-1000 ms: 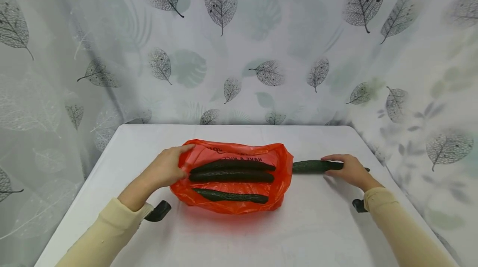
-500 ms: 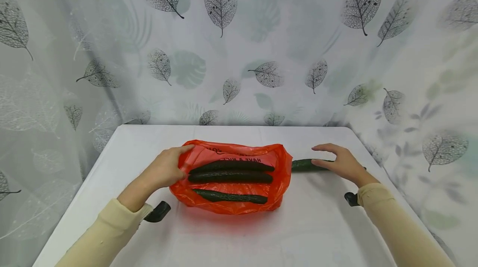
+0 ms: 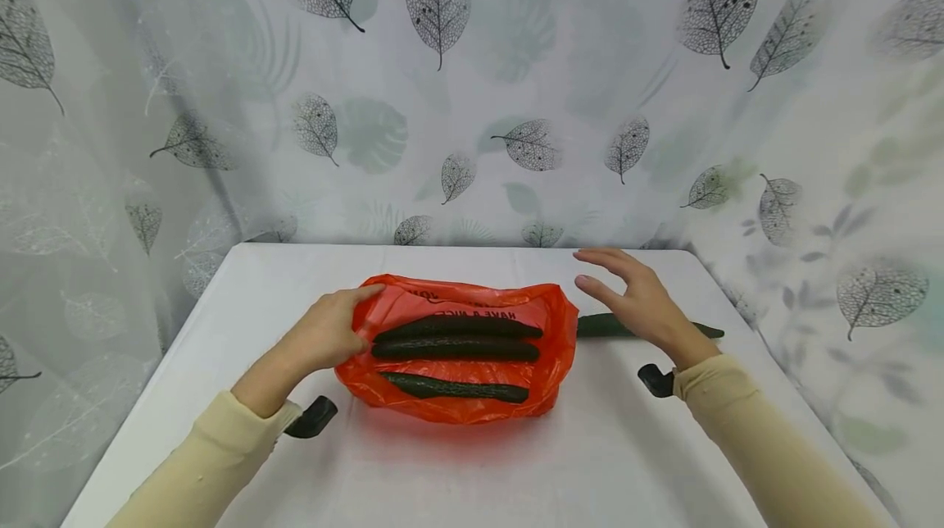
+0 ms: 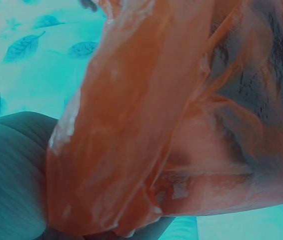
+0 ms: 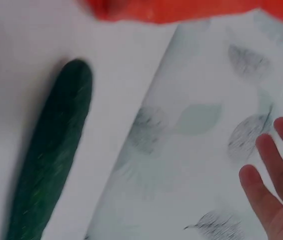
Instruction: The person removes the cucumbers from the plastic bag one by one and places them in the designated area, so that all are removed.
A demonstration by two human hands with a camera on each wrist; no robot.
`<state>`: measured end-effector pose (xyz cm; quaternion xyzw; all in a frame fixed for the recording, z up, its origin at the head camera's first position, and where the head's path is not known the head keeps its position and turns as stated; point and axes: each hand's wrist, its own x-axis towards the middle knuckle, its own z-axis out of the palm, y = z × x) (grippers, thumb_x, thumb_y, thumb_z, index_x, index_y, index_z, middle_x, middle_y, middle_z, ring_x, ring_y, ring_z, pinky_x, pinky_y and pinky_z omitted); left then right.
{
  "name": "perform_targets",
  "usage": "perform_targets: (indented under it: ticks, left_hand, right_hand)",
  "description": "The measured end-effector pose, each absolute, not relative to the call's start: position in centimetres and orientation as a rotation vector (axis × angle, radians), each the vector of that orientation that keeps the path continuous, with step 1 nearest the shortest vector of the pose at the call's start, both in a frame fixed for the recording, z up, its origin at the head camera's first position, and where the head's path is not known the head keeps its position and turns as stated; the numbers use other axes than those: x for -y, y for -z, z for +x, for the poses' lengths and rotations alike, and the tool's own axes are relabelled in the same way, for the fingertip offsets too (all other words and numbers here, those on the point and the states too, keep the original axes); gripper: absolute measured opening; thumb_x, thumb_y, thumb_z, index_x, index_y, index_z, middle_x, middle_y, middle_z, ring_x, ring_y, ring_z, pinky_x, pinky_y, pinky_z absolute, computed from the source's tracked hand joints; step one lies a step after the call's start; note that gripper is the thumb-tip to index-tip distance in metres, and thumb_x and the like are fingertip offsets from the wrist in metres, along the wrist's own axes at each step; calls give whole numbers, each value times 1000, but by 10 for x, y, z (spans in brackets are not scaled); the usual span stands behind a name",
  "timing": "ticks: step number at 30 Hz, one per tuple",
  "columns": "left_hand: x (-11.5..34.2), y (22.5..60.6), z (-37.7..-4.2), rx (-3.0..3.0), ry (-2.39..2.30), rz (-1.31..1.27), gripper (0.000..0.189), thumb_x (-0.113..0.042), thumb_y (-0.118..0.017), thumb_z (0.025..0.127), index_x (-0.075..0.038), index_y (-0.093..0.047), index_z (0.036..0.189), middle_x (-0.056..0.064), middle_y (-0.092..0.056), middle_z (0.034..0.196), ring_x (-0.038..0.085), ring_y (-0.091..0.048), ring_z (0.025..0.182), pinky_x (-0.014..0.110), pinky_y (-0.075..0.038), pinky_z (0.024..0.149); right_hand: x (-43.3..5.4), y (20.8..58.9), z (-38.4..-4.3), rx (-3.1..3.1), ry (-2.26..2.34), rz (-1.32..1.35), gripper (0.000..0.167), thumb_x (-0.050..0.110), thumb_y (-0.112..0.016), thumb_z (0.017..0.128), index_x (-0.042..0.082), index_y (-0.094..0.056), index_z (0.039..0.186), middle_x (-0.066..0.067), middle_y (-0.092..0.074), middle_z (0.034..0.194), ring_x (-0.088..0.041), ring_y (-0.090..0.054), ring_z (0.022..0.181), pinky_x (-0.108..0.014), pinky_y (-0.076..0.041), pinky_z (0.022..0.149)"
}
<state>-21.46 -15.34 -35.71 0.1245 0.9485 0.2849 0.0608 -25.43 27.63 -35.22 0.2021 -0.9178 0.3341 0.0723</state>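
A red plastic bag (image 3: 457, 413) lies with its mouth open in the middle of the table. Inside it are three dark green cucumbers (image 3: 457, 348), side by side. My left hand (image 3: 324, 335) holds the bag by its left edge; in the left wrist view the orange-looking film hides most of the fingers. Another cucumber (image 3: 601, 326) lies on the table to the right of the bag, partly covered by my right hand in the head view. That right hand (image 3: 642, 298) hovers with fingers spread and nothing in them; the right wrist view shows the cucumber (image 5: 54, 150) apart from its fingers (image 5: 276, 170).
A white table (image 3: 560, 462) carries everything. Behind it and at both sides hangs a pale curtain (image 3: 472, 85) with a leaf print. A dark wrist-camera mount (image 3: 313, 417) sticks out below the left wrist, and another mount (image 3: 655, 380) below the right.
My right hand has let go of the cucumber on the right, lifted, and moved left toward the bag's upper right corner. The left hand stays on the bag.
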Motion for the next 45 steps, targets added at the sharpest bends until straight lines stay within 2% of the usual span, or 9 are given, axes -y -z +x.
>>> perform_targets:
  ticks: [5,13,17,20,25,28,32,40,45]
  left_hand:
    - [153,355,-215,-2872,-861,376,77,3,-73,77,-2,-47,149,25,-61,127,39,-56,109,47,-54,82]
    - [153,356,-216,-2851,-873,345,77,4,-71,77,-1,-46,150,25,-60,127,39,-55,108,42,-56,76]
    - [153,357,-215,-2848,-872,337,77,4,-71,78,-1,-45,150,25,-60,127,39,-55,109,42,-56,76]
    - [153,357,-215,-2849,-870,336,77,4,-71,78,-2,-45,150,25,-60,127,40,-55,109,43,-56,77]
    - [154,357,-215,-2854,-865,348,77,3,-72,78,-2,-46,150,24,-61,127,40,-55,109,44,-56,78]
    - [154,358,-215,-2856,-860,352,77,3,-73,78,-2,-46,150,24,-61,127,40,-55,109,46,-55,80]
    - [154,358,-215,-2862,-856,356,76,2,-73,78,-2,-46,150,24,-60,128,40,-55,110,47,-55,82]
    - [153,358,-214,-2858,-862,356,75,3,-72,79,-2,-47,150,24,-60,128,39,-56,109,46,-55,81]
    - [153,359,-213,-2864,-858,362,74,3,-71,79,-2,-47,149,24,-61,127,38,-56,107,46,-53,81]
  right_hand:
    - [-244,335,-240,2694,-978,734,58,42,-72,92,21,-58,144,2,-48,149,-25,-40,140,-61,-34,108]
    - [-194,326,-216,2648,-870,922,73,57,-78,82,24,-58,143,6,-46,148,-19,-38,139,-54,-37,108]
    - [-172,322,-206,2648,-1090,986,65,52,-76,86,28,-56,144,12,-48,145,-13,-42,135,-50,-38,108]
    - [-160,321,-201,2617,-1376,1011,55,41,-72,93,30,-54,144,13,-50,144,-18,-47,134,-51,-40,106]
    - [-145,322,-203,2482,-1833,1021,49,35,-63,100,17,-55,144,-1,-56,143,-28,-56,128,-49,-45,103]
    - [-137,324,-205,2360,-2100,1023,51,36,-57,103,6,-54,143,-14,-56,142,-29,-55,128,-50,-44,104]
    - [-128,327,-203,2212,-2478,943,53,36,-50,105,-1,-50,143,-23,-51,143,-37,-50,133,-53,-44,104]
    - [-117,345,-204,2162,-2826,725,52,33,-49,106,-3,-49,144,-20,-52,145,-36,-52,132,-50,-45,103]
    - [-112,362,-207,2274,-2798,624,49,28,-59,103,0,-53,142,-16,-56,143,-36,-52,131,-46,-47,102]
